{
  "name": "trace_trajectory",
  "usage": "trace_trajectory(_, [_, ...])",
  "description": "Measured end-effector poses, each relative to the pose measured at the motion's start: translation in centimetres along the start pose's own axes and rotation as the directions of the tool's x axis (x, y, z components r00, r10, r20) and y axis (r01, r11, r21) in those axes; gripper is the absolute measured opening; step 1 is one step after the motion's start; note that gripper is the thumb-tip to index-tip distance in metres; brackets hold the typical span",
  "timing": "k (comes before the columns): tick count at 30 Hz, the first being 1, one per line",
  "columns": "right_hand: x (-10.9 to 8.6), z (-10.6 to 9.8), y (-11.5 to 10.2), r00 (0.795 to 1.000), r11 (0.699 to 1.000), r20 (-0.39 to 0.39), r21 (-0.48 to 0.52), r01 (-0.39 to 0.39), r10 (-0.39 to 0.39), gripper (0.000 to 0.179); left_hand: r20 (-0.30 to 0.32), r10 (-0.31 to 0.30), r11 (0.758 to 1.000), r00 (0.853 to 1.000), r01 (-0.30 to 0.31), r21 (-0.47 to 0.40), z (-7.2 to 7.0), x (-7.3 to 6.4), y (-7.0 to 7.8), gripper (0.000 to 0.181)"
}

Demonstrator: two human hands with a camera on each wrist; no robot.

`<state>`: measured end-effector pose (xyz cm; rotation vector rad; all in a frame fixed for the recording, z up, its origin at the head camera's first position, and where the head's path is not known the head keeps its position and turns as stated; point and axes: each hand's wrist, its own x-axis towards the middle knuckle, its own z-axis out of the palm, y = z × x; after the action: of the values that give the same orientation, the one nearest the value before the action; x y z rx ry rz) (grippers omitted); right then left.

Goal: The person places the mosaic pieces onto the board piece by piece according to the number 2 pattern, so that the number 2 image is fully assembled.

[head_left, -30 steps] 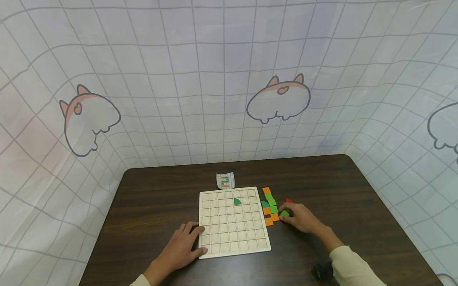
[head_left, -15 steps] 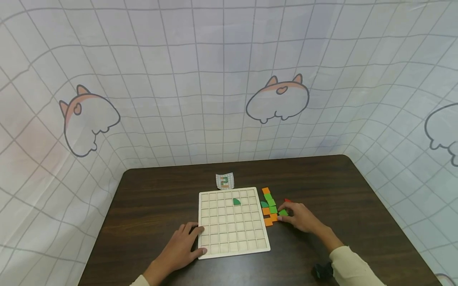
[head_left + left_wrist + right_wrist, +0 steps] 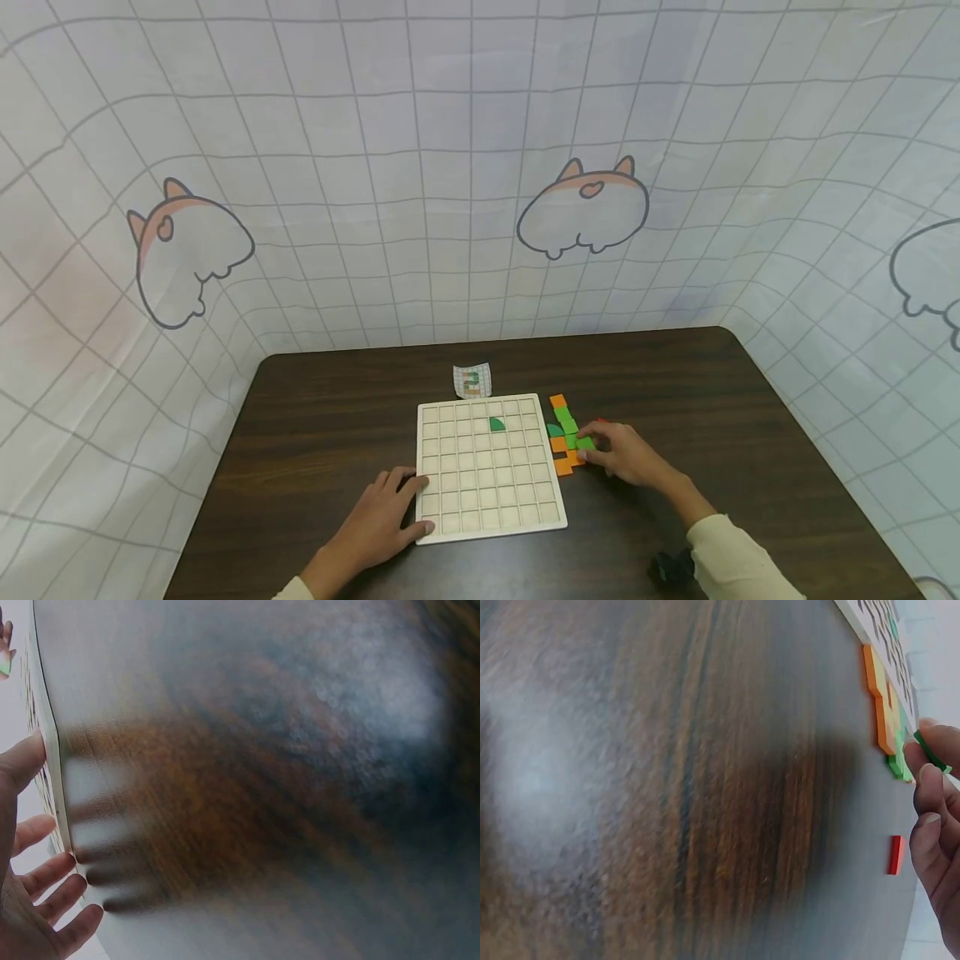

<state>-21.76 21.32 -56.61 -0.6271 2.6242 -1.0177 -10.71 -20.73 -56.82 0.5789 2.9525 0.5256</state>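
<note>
My left hand [image 3: 378, 518] rests at the left edge of a cream square board [image 3: 487, 477] divided into cells, its thumb and fingers spread along the rim. One dark green quarter-round tile [image 3: 497, 424] lies in a cell of the upper part. To the right of the board, my right hand [image 3: 630, 454] pinches a bright green tile [image 3: 932, 754] between thumb and fingers; in the right wrist view it is tilted. Beneath and beside these fingers lie orange tiles [image 3: 563, 467], bright green tiles [image 3: 567, 419] and a dark green rounded tile [image 3: 554, 430].
A small patterned paper [image 3: 472, 381] lies behind the board. A red piece [image 3: 895, 855] sits beyond the right hand, partly hidden in the head view. Near the right sleeve is a black object [image 3: 670, 568]. A white gridded curtain [image 3: 390, 208] surrounds the dark wooden table [image 3: 315, 417].
The right hand has shifted slightly left with the green tile, which now sits close to the other tiles. The left hand and board stay in place.
</note>
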Motion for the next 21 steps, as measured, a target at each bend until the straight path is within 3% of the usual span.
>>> trace_trajectory(11, [0.5,0.0,-1.2,0.999,0.999,0.024,0.029,0.037,-0.038,0.033,-0.007,0.013,1.000,1.000,-0.013,-0.008,0.2,0.0,-0.3,0.061])
trace_trajectory(21, [1.0,0.6,-2.0,0.999,0.998,0.030,0.062,0.020,-0.022,0.035,-0.007,0.020,1.000,1.000,-0.021,-0.018,0.3,0.0,-0.4,0.062])
